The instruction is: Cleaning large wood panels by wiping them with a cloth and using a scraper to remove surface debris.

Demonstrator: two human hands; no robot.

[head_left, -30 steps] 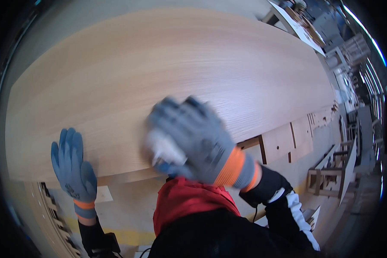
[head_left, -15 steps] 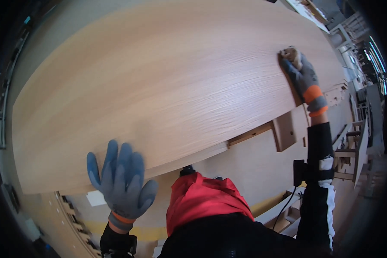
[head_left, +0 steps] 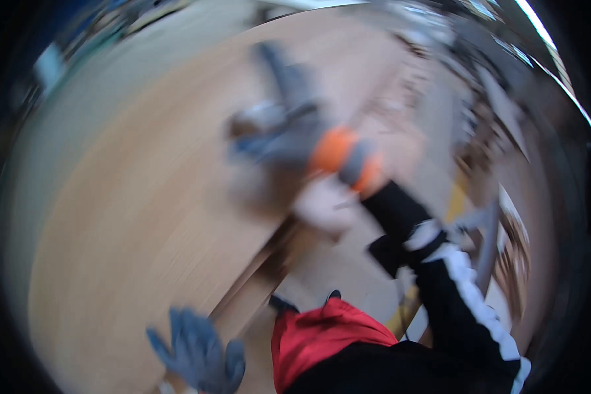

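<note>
On the panel (head_left: 151,223), right hand (head_left: 289,134) is now mid-surface, back from the far right edge it held 0.5 s ago; fingers blurred, can't tell if clamped on the pale pad (head_left: 256,118). Left hand (head_left: 200,354) stays at near edge, fingers spread, flat. View swung, heavy blur.

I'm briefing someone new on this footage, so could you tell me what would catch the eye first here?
The large pale wooden panel fills the left and centre. The right hand, in a grey glove with an orange cuff, is blurred over its upper middle. The left hand, in a similar glove, lies spread on the panel's near edge at the bottom, beside red cloth.
</note>
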